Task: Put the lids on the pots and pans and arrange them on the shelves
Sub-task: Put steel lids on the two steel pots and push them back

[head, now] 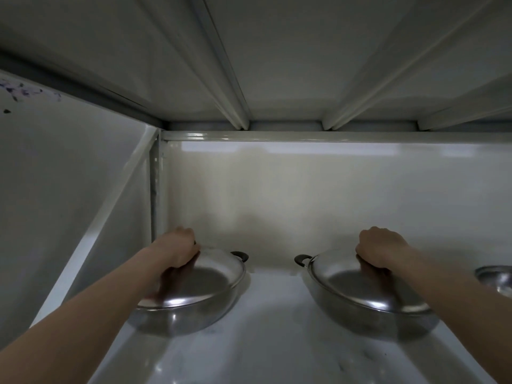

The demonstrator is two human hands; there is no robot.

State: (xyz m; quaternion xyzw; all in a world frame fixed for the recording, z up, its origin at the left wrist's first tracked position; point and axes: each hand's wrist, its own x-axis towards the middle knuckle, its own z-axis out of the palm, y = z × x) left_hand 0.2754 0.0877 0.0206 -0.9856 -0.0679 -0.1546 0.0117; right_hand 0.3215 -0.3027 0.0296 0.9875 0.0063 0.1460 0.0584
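Two steel pans with domed steel lids stand side by side on a white metal shelf (271, 336). The left pan (182, 317) carries its lid (205, 281), and my left hand (177, 250) is closed over the lid's top, where the knob is hidden. On the right pan (368, 320) sits a second lid (357, 286), with my right hand (382, 248) closed over its hidden knob. Each pan shows one black side handle facing the gap between them.
A third steel vessel (496, 281) pokes in at the right edge of the shelf. The white back wall (304, 195) lies just behind the pans. The ribbed underside of the upper shelf (277, 65) hangs overhead. A side panel (69, 189) closes the left.
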